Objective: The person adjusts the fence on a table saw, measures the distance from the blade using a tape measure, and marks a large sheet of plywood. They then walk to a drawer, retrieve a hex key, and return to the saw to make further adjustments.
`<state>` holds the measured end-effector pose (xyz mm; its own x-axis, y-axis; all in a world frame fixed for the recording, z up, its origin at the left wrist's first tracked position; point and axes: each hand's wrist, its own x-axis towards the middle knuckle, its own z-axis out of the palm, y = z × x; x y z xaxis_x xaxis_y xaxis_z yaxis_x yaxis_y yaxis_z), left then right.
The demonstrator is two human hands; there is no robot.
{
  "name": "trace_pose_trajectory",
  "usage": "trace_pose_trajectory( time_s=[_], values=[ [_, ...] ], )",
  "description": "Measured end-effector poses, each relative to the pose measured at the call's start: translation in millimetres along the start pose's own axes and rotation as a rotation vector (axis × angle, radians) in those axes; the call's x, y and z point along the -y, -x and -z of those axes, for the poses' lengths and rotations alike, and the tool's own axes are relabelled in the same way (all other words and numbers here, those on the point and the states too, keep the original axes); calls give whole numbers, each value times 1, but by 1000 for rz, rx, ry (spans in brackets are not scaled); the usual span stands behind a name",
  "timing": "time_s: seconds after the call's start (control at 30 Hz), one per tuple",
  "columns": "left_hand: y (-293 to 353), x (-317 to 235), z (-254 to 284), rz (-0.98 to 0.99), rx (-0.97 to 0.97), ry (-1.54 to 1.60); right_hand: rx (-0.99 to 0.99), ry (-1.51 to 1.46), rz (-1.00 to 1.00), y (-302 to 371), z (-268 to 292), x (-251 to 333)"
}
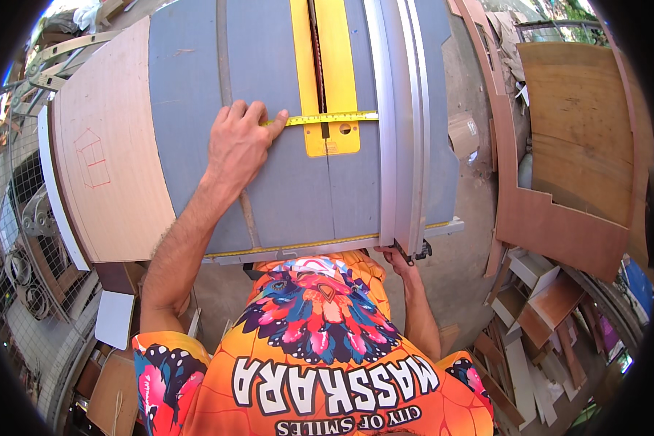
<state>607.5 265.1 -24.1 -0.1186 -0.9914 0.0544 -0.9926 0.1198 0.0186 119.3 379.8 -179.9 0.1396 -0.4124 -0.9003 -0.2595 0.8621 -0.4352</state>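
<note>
My left hand (241, 142) lies over the grey table saw top (269, 196), its fingers closed on a yellow tape measure (323, 118). The tape's blade runs straight right, across the yellow throat plate (334, 142), and its end meets the silver rip fence (389, 145). Whatever case the tape has is hidden under my palm. Just beyond the tape, the saw blade (315, 58) shows in the slot of the plate. Down at the fence's near end, my right hand (398, 261) grips it from below, fingers partly hidden by the fence and the front rail.
Left of the saw top sits a pale wood extension panel (109, 167) with a red sketch. A yellow-marked scale rail (298, 249) borders the near edge. Brown plywood sheets (574, 131) stand at the right, above a heap of wood offcuts (545, 320). A ladder (58, 62) is far left.
</note>
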Motion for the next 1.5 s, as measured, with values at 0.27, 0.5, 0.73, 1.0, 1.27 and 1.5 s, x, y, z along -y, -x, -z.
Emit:
trace_pose_trajectory(
  time_s=[0.27, 0.5, 0.73, 1.0, 1.27, 1.5],
  values=[
    [1, 0, -1, 12, 43, -13, -43, 6, 3, -4, 2, -10],
    [0, 1, 1, 7, 40, 9, -84, 18, -15, -5, 3, -15],
    [1, 2, -1, 3, 36, -1, -63, -8, 6, -11, 7, -23],
    [0, 1, 1, 22, 41, 22, -94, 26, 24, -10, 5, -24],
    [0, 1, 1, 24, 40, 17, -85, 15, 19, -3, -2, -12],
    [1, 2, -2, 1, 24, -9, 38, -93, -47, -4, 5, -5]
  ],
)
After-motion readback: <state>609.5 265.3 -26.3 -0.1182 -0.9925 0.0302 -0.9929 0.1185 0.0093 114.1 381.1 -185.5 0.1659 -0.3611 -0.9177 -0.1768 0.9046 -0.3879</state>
